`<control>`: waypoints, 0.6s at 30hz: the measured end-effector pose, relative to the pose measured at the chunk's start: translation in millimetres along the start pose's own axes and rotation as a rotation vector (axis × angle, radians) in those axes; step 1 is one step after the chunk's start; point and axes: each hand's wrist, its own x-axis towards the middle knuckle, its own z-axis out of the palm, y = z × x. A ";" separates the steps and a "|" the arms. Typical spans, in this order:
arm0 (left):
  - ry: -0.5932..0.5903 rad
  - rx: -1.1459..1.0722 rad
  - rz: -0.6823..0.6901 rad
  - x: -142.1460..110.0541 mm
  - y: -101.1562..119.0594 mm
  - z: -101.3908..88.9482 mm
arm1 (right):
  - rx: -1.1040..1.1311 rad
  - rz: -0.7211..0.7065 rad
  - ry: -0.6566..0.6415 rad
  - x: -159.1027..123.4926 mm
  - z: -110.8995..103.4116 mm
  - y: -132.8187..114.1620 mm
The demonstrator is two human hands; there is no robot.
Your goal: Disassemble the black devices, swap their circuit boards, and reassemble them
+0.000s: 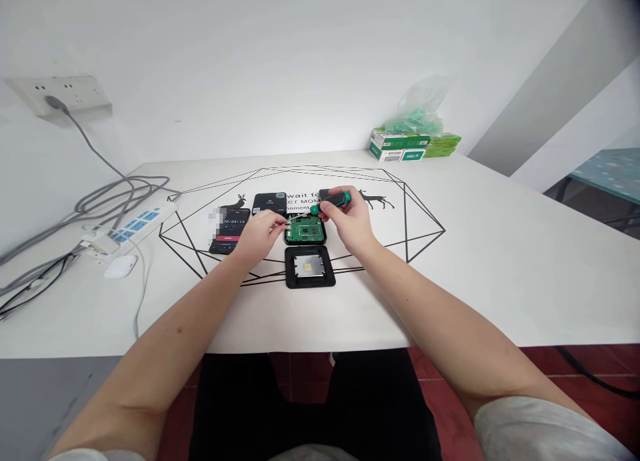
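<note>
My right hand (350, 219) is closed round the green and black handle of a screwdriver (333, 202), whose shaft points left. My left hand (260, 233) pinches the shaft near its tip; whether it also holds a small part I cannot tell. Just below the tool lies an opened black device with a green circuit board (306, 230). In front of it lies its black cover (310, 267) with a metal plate inside.
A phone (229, 231) showing a timer lies left of the board, and a black device (269, 202) behind it. A power strip (135, 225), a white charger (120, 265) and cables sit at the left. Green boxes (400, 145) stand at the back right by the wall.
</note>
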 end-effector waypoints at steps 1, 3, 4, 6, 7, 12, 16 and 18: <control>0.002 -0.010 -0.007 -0.2 0.3 0.1 | 0.000 -0.003 0.001 0.1 -0.3 -0.2; 0.004 -0.026 -0.016 -0.8 1.3 -0.1 | -0.004 -0.006 0.003 0.3 -0.5 -0.5; 0.005 -0.029 -0.018 -1.1 2.0 -0.2 | -0.006 -0.006 0.004 0.2 -0.4 -0.7; 0.003 -0.030 -0.017 -1.6 3.3 -0.7 | -0.014 -0.007 0.003 -0.4 0.2 -1.4; 0.002 -0.029 -0.018 -1.8 3.9 -0.9 | -0.023 -0.008 0.001 -0.9 0.6 -1.9; -0.020 -0.006 -0.031 -2.2 4.5 -1.0 | -0.089 -0.023 0.001 -3.0 1.2 -3.9; -0.046 0.011 -0.011 -3.1 5.1 -0.5 | -0.125 -0.017 -0.007 -2.1 -0.7 -2.7; -0.063 0.012 -0.002 -3.5 6.2 -0.8 | -0.129 -0.018 -0.010 -1.2 -1.8 -1.5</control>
